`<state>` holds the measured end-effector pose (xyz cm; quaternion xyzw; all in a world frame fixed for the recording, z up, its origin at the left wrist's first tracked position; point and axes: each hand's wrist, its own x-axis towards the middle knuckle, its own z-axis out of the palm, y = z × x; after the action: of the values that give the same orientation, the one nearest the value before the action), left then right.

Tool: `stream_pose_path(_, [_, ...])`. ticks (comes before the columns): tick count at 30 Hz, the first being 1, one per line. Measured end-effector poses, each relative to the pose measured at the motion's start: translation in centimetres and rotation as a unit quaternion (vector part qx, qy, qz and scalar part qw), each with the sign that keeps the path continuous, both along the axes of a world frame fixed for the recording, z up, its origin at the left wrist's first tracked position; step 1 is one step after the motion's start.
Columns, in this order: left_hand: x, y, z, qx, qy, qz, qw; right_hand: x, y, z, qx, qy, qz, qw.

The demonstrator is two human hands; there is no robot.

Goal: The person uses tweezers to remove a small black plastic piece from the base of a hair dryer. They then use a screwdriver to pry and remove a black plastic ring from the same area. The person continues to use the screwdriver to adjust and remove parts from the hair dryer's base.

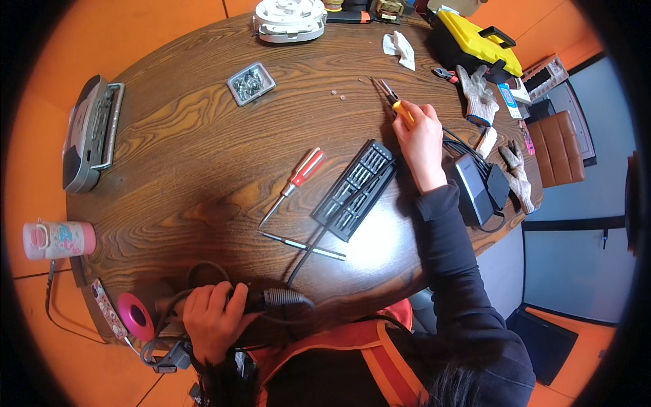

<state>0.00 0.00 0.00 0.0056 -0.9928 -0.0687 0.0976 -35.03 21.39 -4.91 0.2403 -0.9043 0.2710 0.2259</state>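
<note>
The right hand [422, 139] reaches out across the round wooden table [190, 136] and closes around the yellow handle of a pair of needle-nose pliers [393, 98]; the handle sits inside the curled fingers, while the thin metal tips stick out beyond the knuckles toward the far side of the table, lying on or just above the wood (which of the two I cannot tell). The left hand [211, 319] is at the near edge, fingers wrapped around the dark body of a hair dryer [271, 298]; its ribbed grey cord collar pokes out to the right of the fist, and a black cord [319, 237] runs from there up across the table. Just left of the right wrist lies an open black case of screwdriver bits [354, 188]; a red-handled screwdriver [293, 182] lies further left, and a slim metal driver [304, 245] rests below the case. A small tray of screws [251, 83] sits well apart, toward the far rim.
</note>
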Motion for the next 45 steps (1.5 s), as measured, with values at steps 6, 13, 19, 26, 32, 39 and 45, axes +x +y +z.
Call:
stream_pose_path(6, [-0.3, 0.3, 0.2, -0.003, 0.003, 0.008, 1.0, 0.8, -0.1, 1.6, -0.061, -0.004, 0.023, 0.998])
stream_pose_path(13, [-0.4, 0.3, -0.5, -0.004, 0.042, 0.024, 0.999, 6.5, -2.1, 4.1, -0.117, -0.126, 0.2, 0.965])
stream_pose_path(19, [-0.3, 0.4, -1.1, 0.016, 0.038, 0.044, 0.998, 12.5, -3.4, 4.0, -0.031, -0.154, 0.45, 0.879])
stream_pose_path(26, [-0.5, 0.4, -1.1, 0.028, 0.04, 0.047, 0.998, 13.9, -3.8, 2.3, -0.039, -0.054, 0.552, 0.831])
stream_pose_path(32, [-0.4, 0.4, -1.4, 0.016, 0.049, 0.045, 0.998, 14.0, -3.6, 2.0, -0.02, 0.0, 0.544, 0.839])
stream_pose_path(39, [-0.4, 0.1, -1.9, 0.003, 0.072, 0.037, 0.997, 13.5, -3.4, 2.3, -0.017, 0.027, 0.569, 0.822])
stream_pose_path(45, [-0.5, 0.2, -1.9, -0.007, 0.057, 0.041, 0.997, 12.2, -3.4, 2.1, -0.026, 0.043, 0.43, 0.901])
